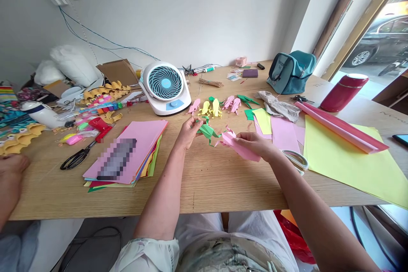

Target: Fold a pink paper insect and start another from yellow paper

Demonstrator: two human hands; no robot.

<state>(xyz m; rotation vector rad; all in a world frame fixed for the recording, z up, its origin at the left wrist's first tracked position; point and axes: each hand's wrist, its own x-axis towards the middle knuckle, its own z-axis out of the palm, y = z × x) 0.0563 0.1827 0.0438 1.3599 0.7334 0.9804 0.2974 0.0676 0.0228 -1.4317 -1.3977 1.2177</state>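
Note:
Over the middle of the table, my left hand [188,132] pinches a green folded paper figure [208,130] with thin legs. My right hand [252,143] is closed on a pink folded paper figure [238,144], whose wide flat end points down to the right. The two figures nearly meet; whether they touch I cannot tell. Just beyond my hands stand several finished paper figures: yellow ones [216,108], pink ones [235,105] and a green one [247,100]. White-handled scissors [296,160] lie beside my right forearm, their blades hidden.
A white fan [165,87] stands behind my left hand. Stacked coloured paper [146,136] and a red glue gun [99,127] lie left. Yellow sheets [347,161], a grey cloth [279,105], a teal bag [291,72] and a red bottle [344,92] occupy the right. Another person's hand [12,170] rests far left.

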